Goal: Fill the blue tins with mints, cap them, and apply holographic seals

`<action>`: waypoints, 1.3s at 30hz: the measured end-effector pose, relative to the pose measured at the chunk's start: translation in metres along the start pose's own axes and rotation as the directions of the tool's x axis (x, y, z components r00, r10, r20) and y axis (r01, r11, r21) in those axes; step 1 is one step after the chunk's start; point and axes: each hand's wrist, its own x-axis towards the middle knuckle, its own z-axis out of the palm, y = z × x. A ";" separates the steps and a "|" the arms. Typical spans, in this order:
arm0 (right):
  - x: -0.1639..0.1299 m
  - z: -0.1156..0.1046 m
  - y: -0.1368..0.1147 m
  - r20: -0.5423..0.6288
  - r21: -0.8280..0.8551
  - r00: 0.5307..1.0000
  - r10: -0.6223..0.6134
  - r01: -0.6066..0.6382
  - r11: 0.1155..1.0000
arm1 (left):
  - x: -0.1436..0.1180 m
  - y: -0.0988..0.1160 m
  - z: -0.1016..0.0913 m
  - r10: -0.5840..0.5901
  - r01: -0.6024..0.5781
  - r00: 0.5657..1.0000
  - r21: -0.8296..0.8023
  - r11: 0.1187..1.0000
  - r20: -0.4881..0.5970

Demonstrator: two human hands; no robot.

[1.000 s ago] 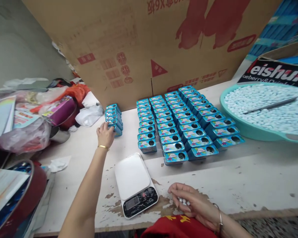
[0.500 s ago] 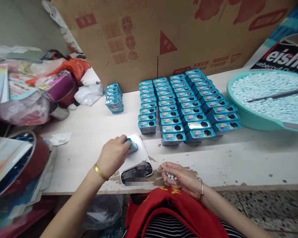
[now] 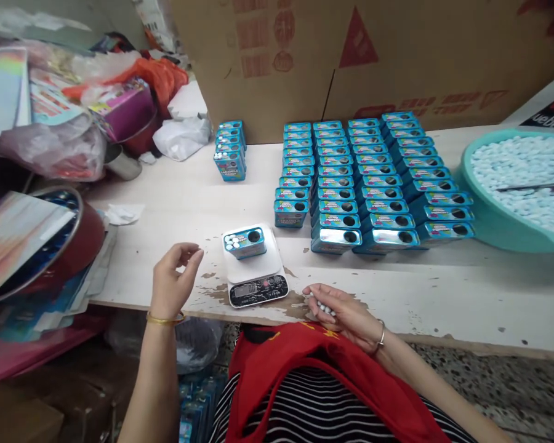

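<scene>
A small blue tin (image 3: 245, 247) stands on the white platform of a digital kitchen scale (image 3: 258, 290), with several pale candies on the left of its lid and a dark round opening at the right. My left hand (image 3: 175, 277) hovers left of the scale, empty, thumb and fingers apart. Right of the scale, near the table edge, my right hand (image 3: 337, 307) is curled around several small white candies (image 3: 322, 306). Rows of similar blue tins (image 3: 337, 240) stand beyond the hands, their round openings showing.
A turquoise basin (image 3: 489, 221) full of pale candies, a dark tool lying in it, sits at the right. A short row of tins topped with candies (image 3: 229, 161) stands at the back left. Cardboard (image 3: 305, 80) rises behind. A red pot (image 3: 85, 246) and bags crowd the left.
My left hand has let go of the tin on the scale and moved left, opening. My right hand keeps its candies in about the same place. The view has shifted.
</scene>
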 end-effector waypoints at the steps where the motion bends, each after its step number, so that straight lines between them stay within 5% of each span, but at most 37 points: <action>1: 0.000 0.002 -0.003 0.010 -0.025 1.000 0.006 -0.005 1.000 | -0.008 -0.009 0.003 -0.048 0.049 0.999 -0.025 0.999 0.017; 6: 0.006 0.020 -0.039 0.071 -0.256 0.997 -0.039 0.056 0.965 | -0.034 -0.028 0.014 -0.159 0.166 0.985 -0.123 0.978 0.064; 10: 0.021 0.049 -0.083 0.212 -0.491 0.970 -0.115 0.208 0.846 | -0.036 -0.028 0.015 -0.155 0.158 0.987 -0.153 0.975 0.031; 13: 0.039 0.077 -0.109 0.309 -0.672 0.936 -0.169 0.340 0.658 | -0.034 -0.025 0.015 -0.106 0.110 0.994 -0.164 0.980 0.032; 16: 0.057 0.101 -0.124 0.373 -0.829 0.913 -0.167 0.409 0.381 | -0.034 -0.022 0.017 -0.054 0.061 0.997 -0.169 0.984 0.046; 20: 0.074 0.122 -0.134 0.342 -0.937 0.932 -0.120 0.348 0.033 | -0.037 -0.025 0.020 -0.047 0.054 0.998 -0.174 0.983 0.044; 23: 0.078 0.129 -0.138 0.340 -0.938 0.929 -0.145 0.324 -0.125 | -0.041 -0.031 0.020 -0.059 0.066 0.997 -0.168 0.984 0.048; 33: 0.076 0.148 -0.150 0.275 -0.894 0.956 -0.104 0.215 -0.392 | -0.043 -0.038 0.027 -0.064 0.077 0.994 -0.164 0.984 0.085; 39: 0.075 0.158 -0.151 0.265 -0.850 0.964 -0.038 0.215 -0.480 | -0.043 -0.039 0.033 -0.044 0.059 0.994 -0.153 0.986 0.096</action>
